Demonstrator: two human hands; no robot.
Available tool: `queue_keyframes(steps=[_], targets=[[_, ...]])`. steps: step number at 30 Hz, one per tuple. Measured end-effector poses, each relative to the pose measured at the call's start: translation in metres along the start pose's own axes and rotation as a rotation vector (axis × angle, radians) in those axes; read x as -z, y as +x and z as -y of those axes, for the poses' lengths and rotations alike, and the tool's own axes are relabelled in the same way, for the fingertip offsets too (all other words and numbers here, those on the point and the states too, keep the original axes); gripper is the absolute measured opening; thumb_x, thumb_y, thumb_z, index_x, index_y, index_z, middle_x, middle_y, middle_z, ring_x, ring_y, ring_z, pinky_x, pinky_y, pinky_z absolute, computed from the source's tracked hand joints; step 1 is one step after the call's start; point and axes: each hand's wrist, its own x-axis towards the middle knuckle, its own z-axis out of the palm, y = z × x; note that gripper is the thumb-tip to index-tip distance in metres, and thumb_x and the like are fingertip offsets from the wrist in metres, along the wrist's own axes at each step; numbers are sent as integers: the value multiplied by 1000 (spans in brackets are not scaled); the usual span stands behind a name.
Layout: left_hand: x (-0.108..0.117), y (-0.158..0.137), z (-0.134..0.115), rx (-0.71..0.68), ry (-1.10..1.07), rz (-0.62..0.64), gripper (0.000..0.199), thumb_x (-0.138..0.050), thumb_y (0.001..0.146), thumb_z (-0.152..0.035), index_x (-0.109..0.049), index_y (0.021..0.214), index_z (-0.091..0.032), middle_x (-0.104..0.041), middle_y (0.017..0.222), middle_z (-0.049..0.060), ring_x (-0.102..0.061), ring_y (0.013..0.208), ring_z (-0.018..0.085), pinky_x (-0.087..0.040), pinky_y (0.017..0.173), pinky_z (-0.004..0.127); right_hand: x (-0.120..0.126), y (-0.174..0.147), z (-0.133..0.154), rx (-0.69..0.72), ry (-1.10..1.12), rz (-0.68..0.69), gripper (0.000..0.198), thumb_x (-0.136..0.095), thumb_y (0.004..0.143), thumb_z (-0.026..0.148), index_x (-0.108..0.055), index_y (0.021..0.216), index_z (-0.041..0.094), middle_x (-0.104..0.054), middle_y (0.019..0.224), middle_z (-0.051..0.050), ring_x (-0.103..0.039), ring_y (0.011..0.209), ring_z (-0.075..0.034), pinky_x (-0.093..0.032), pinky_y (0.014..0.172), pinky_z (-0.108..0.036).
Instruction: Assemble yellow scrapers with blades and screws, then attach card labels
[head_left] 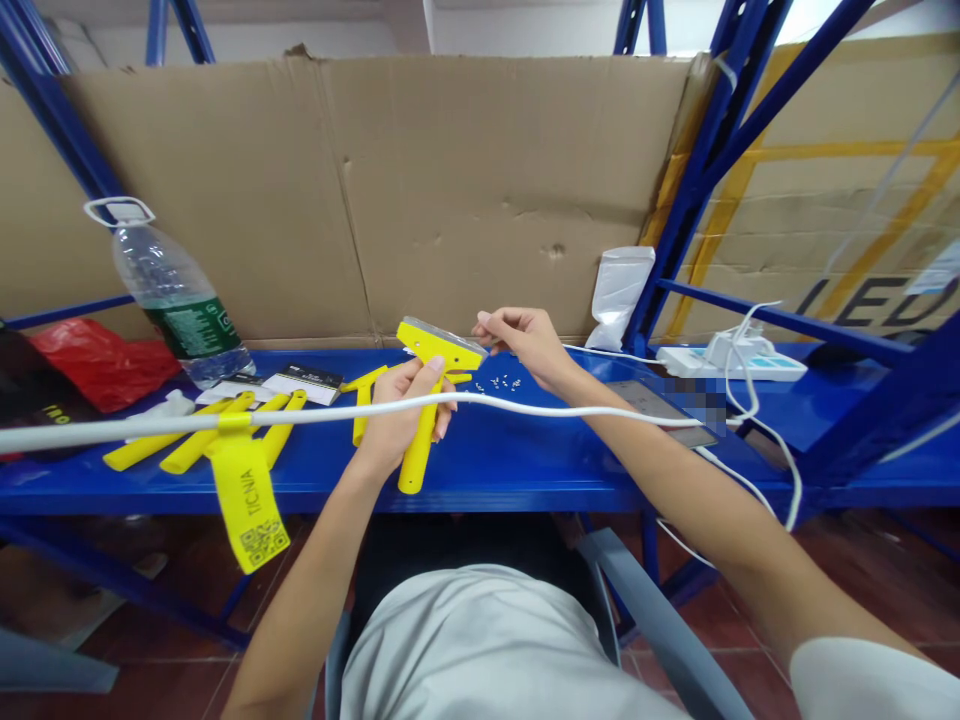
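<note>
A yellow scraper point(424, 440) with a metal blade along its wide head is gripped in my left hand point(401, 408), thumb on the neck, handle pointing down toward me. Close to the right end of the scraper's head, my right hand point(525, 345) has thumb and fingertips pinched together; whatever they hold is too small to make out. Several tiny silvery screws point(504, 383) lie loose on the blue table point(495, 455) below that hand. Behind my left hand, more yellow scraper parts point(361, 410) lie partly hidden.
Several yellow handles point(196, 450) lie at left, near black-and-white cards point(304, 383) and a large water bottle point(184, 300). A white cable point(525, 405) with a yellow tag point(247, 500) crosses in front. A power strip point(765, 365) and dark flat device point(652, 402) are at right.
</note>
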Motion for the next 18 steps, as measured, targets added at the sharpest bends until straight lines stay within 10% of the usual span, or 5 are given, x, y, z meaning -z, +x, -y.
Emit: queue_keyframes(steps=[5,10,18], targets=[[-5,-7,-6,-108,-28,-105,49,-81,99,-65,-65,82,-23,-73,68,1,-57,43,12,-47,45,28,35,12,-11,82,-779,89,13,-74,99,29,-80,107,21,-85,107,-10,-75,94,-23,-55,87,-37],[-2,-7,-3,-136,-41,-112,52,-76,103,-67,-64,79,-22,-66,59,0,-57,42,13,-49,47,27,66,20,-30,-53,-934,277,21,-77,81,4,-85,93,20,-87,101,-11,-77,94,-27,-53,87,-37],[-4,-1,0,-203,-77,-91,54,-78,102,-67,-63,76,-21,-66,58,1,-54,39,12,-46,38,26,83,28,-49,-215,-989,571,19,-86,78,15,-89,95,21,-90,105,-7,-82,96,-25,-56,86,-31]])
